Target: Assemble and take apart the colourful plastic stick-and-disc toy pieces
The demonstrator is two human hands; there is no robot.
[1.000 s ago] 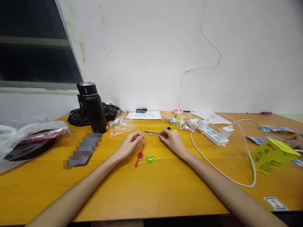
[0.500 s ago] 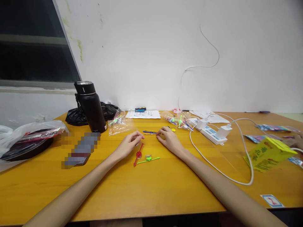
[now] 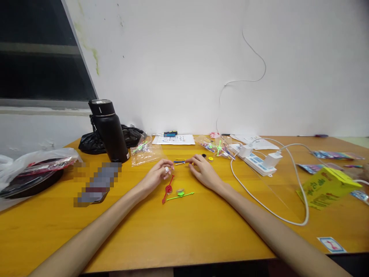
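Observation:
My left hand (image 3: 158, 174) rests on the orange table (image 3: 184, 227), fingers curled in a pinch around a small white piece (image 3: 166, 169). My right hand (image 3: 203, 169) lies opposite it, fingertips pinched on the end of a thin blue and yellow stick (image 3: 180, 162) that points toward the left hand. Just in front of both hands lie a red stick toy (image 3: 168, 188) and a green stick toy (image 3: 181, 194). A small black disc (image 3: 203, 156) and a yellow disc (image 3: 210, 158) sit beyond the right hand.
A black flask (image 3: 108, 130) and black bag (image 3: 129, 135) stand back left, a clear packet (image 3: 145, 150) beside them. A phone (image 3: 93, 184), plastic-wrapped dark plate (image 3: 31, 171), power strip (image 3: 256, 159) with white cable (image 3: 271, 209), yellow box (image 3: 327, 187), papers (image 3: 173, 139) and toy packets (image 3: 216, 146) surround the hands.
My right hand slid left along the blue and yellow stick, bringing it closer to my left hand. A small white piece now shows in my left fingers.

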